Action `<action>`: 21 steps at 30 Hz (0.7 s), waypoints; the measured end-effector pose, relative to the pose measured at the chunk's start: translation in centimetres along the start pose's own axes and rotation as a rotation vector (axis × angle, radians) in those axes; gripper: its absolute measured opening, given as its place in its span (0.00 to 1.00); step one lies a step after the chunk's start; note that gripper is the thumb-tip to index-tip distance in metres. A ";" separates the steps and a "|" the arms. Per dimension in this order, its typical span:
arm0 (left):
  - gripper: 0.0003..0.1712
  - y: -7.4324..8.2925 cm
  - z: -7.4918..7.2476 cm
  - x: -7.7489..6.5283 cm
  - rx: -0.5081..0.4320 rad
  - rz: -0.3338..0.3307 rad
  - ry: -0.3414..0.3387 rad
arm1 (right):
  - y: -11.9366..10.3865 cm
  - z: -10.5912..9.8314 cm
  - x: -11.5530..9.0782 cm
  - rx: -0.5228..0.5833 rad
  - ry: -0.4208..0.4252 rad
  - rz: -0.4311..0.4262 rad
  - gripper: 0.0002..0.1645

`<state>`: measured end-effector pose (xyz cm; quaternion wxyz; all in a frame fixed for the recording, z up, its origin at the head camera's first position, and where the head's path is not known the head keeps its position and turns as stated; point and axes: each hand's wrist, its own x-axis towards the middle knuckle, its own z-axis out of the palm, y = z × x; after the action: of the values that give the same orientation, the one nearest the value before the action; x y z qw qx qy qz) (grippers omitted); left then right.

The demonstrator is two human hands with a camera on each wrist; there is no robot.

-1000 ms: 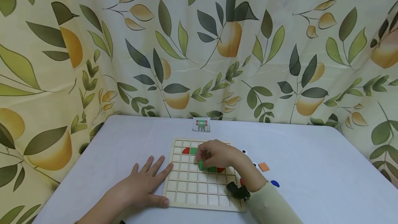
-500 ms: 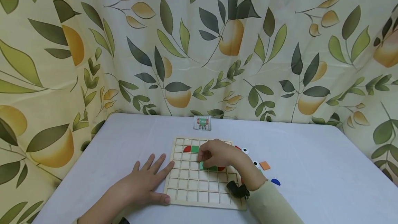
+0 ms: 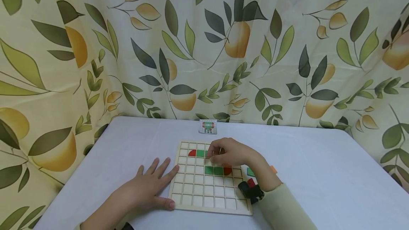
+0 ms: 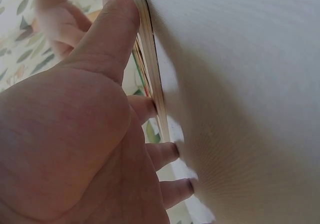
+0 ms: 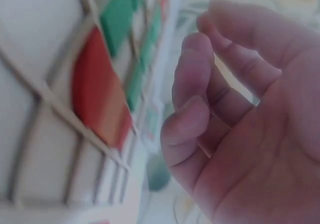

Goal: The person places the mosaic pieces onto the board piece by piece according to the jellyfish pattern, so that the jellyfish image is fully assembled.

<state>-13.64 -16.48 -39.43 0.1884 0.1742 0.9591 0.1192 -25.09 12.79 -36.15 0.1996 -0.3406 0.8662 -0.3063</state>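
A wooden grid board (image 3: 209,210) lies on the table. My left hand (image 3: 147,187) is spread flat at its left edge, its thumb and fingertips at the frame; in the left wrist view the thumb (image 4: 107,34) lies along the board's edge. Above the board's right half, my right hand (image 3: 234,152) hovers with loosely curled fingers and nothing between them. Below it, two green squares (image 3: 218,170) and a rounded red piece (image 3: 227,170) sit in one row. A rounded red piece (image 3: 192,153) and a green piece (image 3: 200,153) fill cells higher up; the right fingers hide that row's continuation.
Right of the board lie loose green (image 3: 250,172), red (image 3: 251,182) and orange (image 3: 273,169) pieces, partly behind the right forearm. A small pattern card (image 3: 207,126) is at the table's far edge. Behind hangs a leaf-and-fruit curtain (image 3: 191,63).
A green square that stood tilted under my right fingers now lies flat in its cell. My right hand has let go and lifted up and rightward. The left hand stays put.
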 end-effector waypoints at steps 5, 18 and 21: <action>0.61 0.2 0.0 0.0 0.003 0.011 0.011 | 1.0 -1.9 -1.7 0.026 0.060 0.037 0.07; 0.61 0.0 0.1 -0.2 0.005 0.001 0.015 | 4.1 -3.5 -5.1 0.003 0.101 0.148 0.08; 0.61 0.0 0.2 -0.2 0.004 0.008 0.020 | 4.4 -3.6 -5.2 -0.001 0.100 0.168 0.08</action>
<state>-13.37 -16.50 -39.52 0.1782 0.1771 0.9605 0.1197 -25.56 20.47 -35.76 0.1808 -0.2511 0.9008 -0.3045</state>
